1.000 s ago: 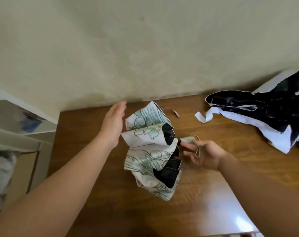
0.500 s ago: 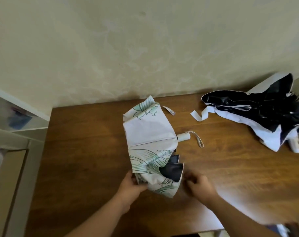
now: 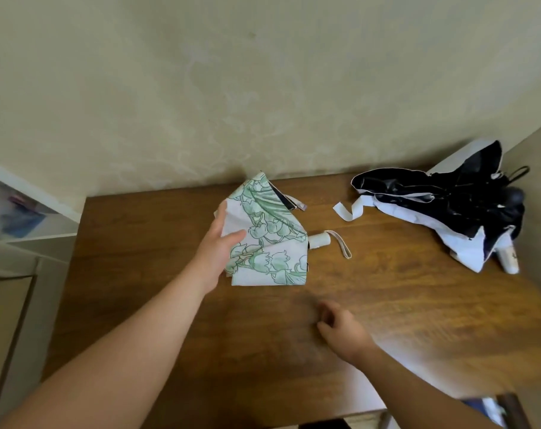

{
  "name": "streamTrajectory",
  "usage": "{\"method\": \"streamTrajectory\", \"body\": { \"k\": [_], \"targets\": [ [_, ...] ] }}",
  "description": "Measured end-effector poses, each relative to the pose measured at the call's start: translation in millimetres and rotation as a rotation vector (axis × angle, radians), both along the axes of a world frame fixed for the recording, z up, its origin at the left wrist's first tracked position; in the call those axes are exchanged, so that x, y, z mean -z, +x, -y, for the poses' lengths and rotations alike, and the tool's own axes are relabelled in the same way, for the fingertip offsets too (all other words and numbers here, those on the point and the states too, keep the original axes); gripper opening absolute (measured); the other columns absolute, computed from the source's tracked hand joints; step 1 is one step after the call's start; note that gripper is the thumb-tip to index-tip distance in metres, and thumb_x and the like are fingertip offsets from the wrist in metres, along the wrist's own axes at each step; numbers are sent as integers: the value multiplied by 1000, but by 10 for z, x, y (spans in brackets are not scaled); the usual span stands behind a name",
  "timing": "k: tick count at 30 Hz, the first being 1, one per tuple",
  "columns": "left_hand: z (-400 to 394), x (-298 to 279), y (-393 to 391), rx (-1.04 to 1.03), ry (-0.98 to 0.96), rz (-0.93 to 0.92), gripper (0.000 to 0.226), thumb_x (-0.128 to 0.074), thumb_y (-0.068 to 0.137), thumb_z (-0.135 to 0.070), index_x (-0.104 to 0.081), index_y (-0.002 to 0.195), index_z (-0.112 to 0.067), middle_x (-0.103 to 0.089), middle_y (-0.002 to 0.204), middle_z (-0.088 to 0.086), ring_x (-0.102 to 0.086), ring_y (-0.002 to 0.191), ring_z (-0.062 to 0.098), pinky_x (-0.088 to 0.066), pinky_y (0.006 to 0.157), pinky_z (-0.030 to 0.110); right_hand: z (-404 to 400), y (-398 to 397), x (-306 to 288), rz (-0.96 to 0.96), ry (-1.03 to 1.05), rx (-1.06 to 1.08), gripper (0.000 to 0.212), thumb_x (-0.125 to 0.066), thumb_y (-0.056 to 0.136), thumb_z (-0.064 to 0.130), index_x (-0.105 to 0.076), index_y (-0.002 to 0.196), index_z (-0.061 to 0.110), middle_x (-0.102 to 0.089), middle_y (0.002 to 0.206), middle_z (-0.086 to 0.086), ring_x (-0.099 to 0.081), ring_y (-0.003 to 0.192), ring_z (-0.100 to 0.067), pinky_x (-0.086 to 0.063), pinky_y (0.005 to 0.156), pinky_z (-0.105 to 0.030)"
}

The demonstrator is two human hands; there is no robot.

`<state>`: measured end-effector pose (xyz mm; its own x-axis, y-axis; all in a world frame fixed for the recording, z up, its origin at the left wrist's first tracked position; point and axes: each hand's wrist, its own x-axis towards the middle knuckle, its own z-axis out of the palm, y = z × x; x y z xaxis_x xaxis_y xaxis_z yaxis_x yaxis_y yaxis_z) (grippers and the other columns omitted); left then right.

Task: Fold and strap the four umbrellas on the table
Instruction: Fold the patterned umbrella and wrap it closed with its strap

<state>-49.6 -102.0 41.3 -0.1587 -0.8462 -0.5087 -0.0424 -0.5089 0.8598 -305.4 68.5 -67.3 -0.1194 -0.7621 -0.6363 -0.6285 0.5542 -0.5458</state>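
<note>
Your left hand (image 3: 217, 254) was on the floral umbrella (image 3: 267, 239), thumb lying across the top of the white-and-green canopy and the other fingers tucked behind its left edge, so you were gripping that fabric along the side. The umbrella sat in the middle of the wooden table (image 3: 145, 261), a little toward the far edge, its canopy bunched into a rough wedge with the point reaching toward the wall (image 3: 263, 88). Its short white handle (image 3: 320, 240) poked out on the right, lying flat on the wood, with the wrist loop (image 3: 343, 247) trailing off to the right of it. At the far tip a closing strap (image 3: 297, 203) with a small snap hung loose, not wrapped around anything. Your right hand (image 3: 343, 331) was nearer to you, well apart from the umbrella, hovering low over bare table with the fingers loosely curled and nothing in them; it was a bit blurred. Over at the far right, the black-and-white umbrella (image 3: 454, 205) lay sprawled open and crumpled, its white strap (image 3: 349, 210) curling out to the left, its pale handle (image 3: 509, 258) pointing toward the near right. A shelf unit (image 3: 24, 218) stood beyond the table's left edge.
</note>
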Motion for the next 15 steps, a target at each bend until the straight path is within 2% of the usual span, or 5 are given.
{"method": "streamTrajectory", "body": {
  "k": [3,5,9,13,15],
  "targets": [
    [-195,280,203,144,-162,420,45,-63,104,-16,-60,145,-31,-46,149,-21,-41,144,8,-32,107,23,113,101,-42,12,-29,-28,66,-67,94,30,-42,153,44,-57,123,11,-59,106,-7,-49,91,-24],
    [-386,518,315,150,-215,682,41,-68,100,-21,-63,138,-36,-50,140,-15,-49,133,12,-39,106,27,191,189,-26,57,-45,18,75,-71,92,34,-36,157,41,-51,133,8,-57,116,-10,-50,103,-33],
    [-704,795,284,-3,8,521,66,-76,94,-24,-45,147,-47,-58,127,-4,-60,114,12,-52,92,34,400,306,116,211,-30,212,73,-70,79,54,-46,147,43,-55,140,12,-58,123,-11,-53,107,-45],
    [-973,968,124,-94,134,409,58,-83,88,-15,-48,132,-24,-67,119,-6,-66,101,6,-53,88,31,575,432,-49,237,4,288,20,-70,95,39,-71,106,22,-73,105,4,-69,97,-16,-60,87,-41],
    [-1019,1024,94,-78,163,417,47,-82,90,-16,-56,129,-19,-73,112,-5,-68,99,9,-53,85,30,611,422,-143,220,-1,313,18,-68,99,36,-70,96,18,-73,94,1,-67,87,-17,-56,77,-39]
  ]
}}
